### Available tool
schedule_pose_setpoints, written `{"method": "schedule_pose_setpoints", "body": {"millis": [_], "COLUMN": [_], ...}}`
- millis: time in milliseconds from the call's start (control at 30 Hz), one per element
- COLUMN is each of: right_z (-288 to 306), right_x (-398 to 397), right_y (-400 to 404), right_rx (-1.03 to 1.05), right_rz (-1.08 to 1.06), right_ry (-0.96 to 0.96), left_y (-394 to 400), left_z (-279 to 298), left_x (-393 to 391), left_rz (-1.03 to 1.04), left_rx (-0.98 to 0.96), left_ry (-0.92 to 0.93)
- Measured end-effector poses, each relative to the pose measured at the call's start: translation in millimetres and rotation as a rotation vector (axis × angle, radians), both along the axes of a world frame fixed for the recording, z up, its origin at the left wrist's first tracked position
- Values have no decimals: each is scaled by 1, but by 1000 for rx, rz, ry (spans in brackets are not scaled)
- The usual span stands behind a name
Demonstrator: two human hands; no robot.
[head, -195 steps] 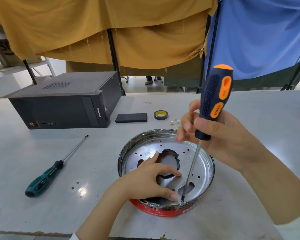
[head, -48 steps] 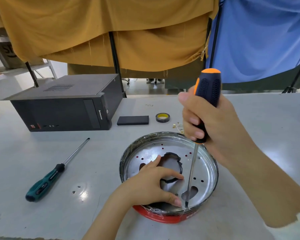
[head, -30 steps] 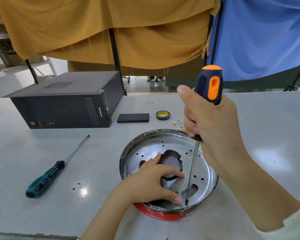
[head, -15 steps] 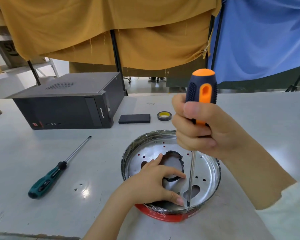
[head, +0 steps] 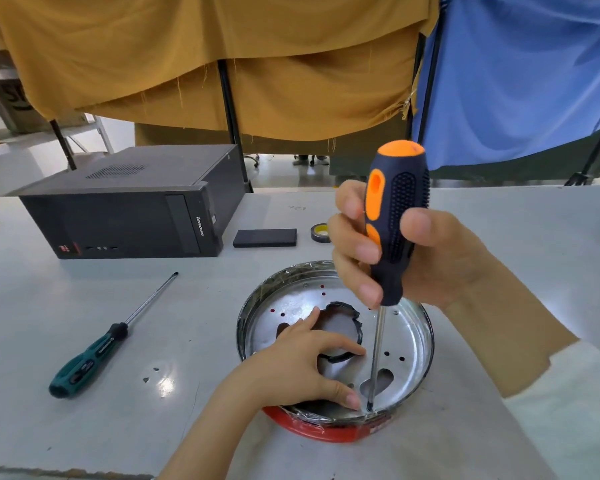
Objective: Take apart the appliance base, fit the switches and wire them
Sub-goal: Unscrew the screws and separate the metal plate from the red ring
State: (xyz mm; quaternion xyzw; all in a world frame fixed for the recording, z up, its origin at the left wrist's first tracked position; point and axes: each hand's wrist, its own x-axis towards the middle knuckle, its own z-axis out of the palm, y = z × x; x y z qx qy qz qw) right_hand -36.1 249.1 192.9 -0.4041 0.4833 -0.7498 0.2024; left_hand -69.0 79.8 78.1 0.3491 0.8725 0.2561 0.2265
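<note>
Head view, single entry.

Appliance base [head: 409, 344]: round, red-skirted, inverted, lower centre of frame, on the grey table [head: 534, 244]. Its bright metal plate is still seated inside the rim; large centre hole and scattered small holes visible.

Right hand [head: 406, 247]: clenched round the orange-and-black screwdriver [head: 395, 216], held near upright, tip down at the plate's near edge beside a keyhole slot.

Left hand [head: 305, 368]: fingers spread and pressing on the plate, thumb tip just beside the driver tip; it steadies, it grasps nothing.

Progress (a judgement): early in the disassembly. The plate is not yet off, no switches or wires can be made out, so fitting and wiring remain wholly ahead. Whether a screw sits under the tip cannot be told.

Other items: green screwdriver [head: 94, 355], loose, left of frame; black computer case [head: 132, 209], upper left; flat black block [head: 264, 237] and a tape roll [head: 319, 232], upper centre.

Edges and room: the base sits near the table's front edge at the bottom of frame. Open tabletop lies to the right and between the base and the green driver. The raised rim hems the tip in (little sideways play), and the left thumb sits closest to any slip.
</note>
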Motion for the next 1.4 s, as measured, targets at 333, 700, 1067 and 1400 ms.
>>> {"method": "schedule_pose_setpoints", "body": {"millis": [333,700,1067,1400], "right_z": [-4,5,-1,14], "right_x": [21,17,26,12], "right_y": [-22,-12,-30,-6], "right_rx": [-14,109,5,188], "right_rz": [-680,-348,-941,-74], "right_ry": [-36,-17,-42,-20], "left_y": [-1,-1,1,-1], "left_z": [-3,-5,-6,-4], "left_x": [-3,-3,-4,-2], "left_rz": [-17,3,-11,0], "left_rx": [-19,-2,-24,4], "left_ry": [9,-17,15,-6]}}
